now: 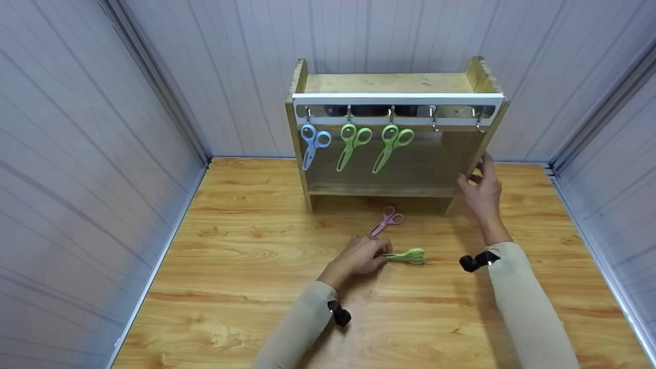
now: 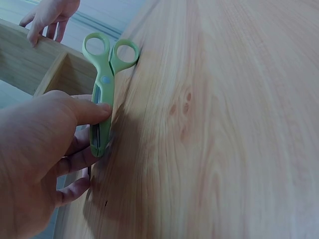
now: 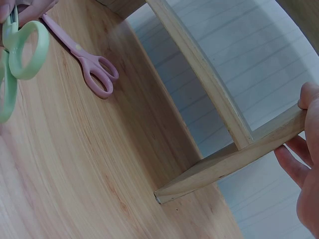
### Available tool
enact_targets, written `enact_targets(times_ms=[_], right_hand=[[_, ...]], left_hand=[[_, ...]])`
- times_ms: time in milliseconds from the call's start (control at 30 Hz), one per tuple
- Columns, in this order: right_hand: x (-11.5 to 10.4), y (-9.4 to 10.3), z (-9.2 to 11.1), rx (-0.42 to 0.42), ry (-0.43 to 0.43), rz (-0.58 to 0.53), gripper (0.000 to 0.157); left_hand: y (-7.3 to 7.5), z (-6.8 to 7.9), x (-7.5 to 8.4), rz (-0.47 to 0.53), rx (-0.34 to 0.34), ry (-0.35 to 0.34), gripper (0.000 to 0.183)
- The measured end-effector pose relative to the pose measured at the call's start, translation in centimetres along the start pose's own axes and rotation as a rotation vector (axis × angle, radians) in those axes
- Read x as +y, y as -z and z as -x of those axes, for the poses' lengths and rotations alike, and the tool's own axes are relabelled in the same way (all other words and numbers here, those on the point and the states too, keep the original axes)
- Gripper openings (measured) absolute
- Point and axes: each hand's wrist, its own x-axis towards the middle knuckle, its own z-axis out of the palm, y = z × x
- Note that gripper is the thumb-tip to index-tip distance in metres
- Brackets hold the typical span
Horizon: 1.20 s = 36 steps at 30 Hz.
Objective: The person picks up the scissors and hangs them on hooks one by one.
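Note:
My left hand (image 1: 363, 253) pinches the blade end of a pair of light green scissors (image 2: 103, 89) between thumb and fingers, low over the wooden floor. The handles point away from the palm, to the right in the head view. Just beyond this hand lie pink scissors (image 1: 385, 221), their blades toward my fingers. At the right side panel of a wooden rack (image 1: 379, 192), my right hand (image 1: 484, 192) grips the panel's edge, thumb in front and fingers behind. Blue scissors (image 1: 310, 146), green scissors (image 1: 350, 146) and another green pair (image 1: 389, 147) hang from the rack's hooks.
A white rail (image 1: 397, 97) with metal hooks runs along the rack's upper front; two hooks (image 1: 434, 120) at its right end carry nothing. Panelled walls (image 1: 246, 77) stand behind and on both sides of the wooden floor (image 1: 230, 287).

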Motion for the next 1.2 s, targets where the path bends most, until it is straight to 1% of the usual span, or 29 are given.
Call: enact_targets(times_ms=[67, 167, 200, 233, 300, 467, 700, 1033, 1200], right_hand=[[0.0, 0.0, 0.0, -0.001, 0.002, -0.002, 0.072], [0.0, 0.0, 0.0, -0.005, -0.002, -0.005, 0.073], [0.0, 0.0, 0.0, -0.006, -0.006, -0.006, 0.073], [0.0, 0.0, 0.0, -0.007, -0.008, -0.005, 0.074], [0.0, 0.1, 0.0, -0.010, -0.013, -0.006, 0.074], [-0.1, 0.1, 0.0, -0.010, -0.013, -0.001, 0.072], [-0.1, 0.0, 0.1, -0.006, -0.012, -0.006, 0.073], [0.3, 0.0, 0.0, -0.006, 0.006, 0.008, 0.071], [0.2, 0.0, 0.0, -0.008, -0.002, 0.009, 0.072]], left_hand=[[-0.8, -0.2, -0.6, 0.001, 0.017, -0.012, 0.011], [-0.8, -0.1, -0.6, 0.009, 0.028, -0.021, 0.010], [-0.4, 0.0, -0.4, 0.018, 0.018, -0.016, 0.010], [-0.3, 0.0, -0.4, 0.017, 0.016, -0.015, 0.010], [0.7, 0.2, 0.3, 0.026, -0.007, 0.005, 0.010], [1.3, 0.1, 0.6, 0.002, -0.030, 0.033, 0.011], [1.8, 0.0, 0.6, 0.029, -0.026, 0.023, 0.012], [2.4, -0.1, 0.5, 0.022, -0.011, -0.006, 0.014], [2.9, -0.1, 0.5, 0.055, 0.006, -0.010, 0.014]])
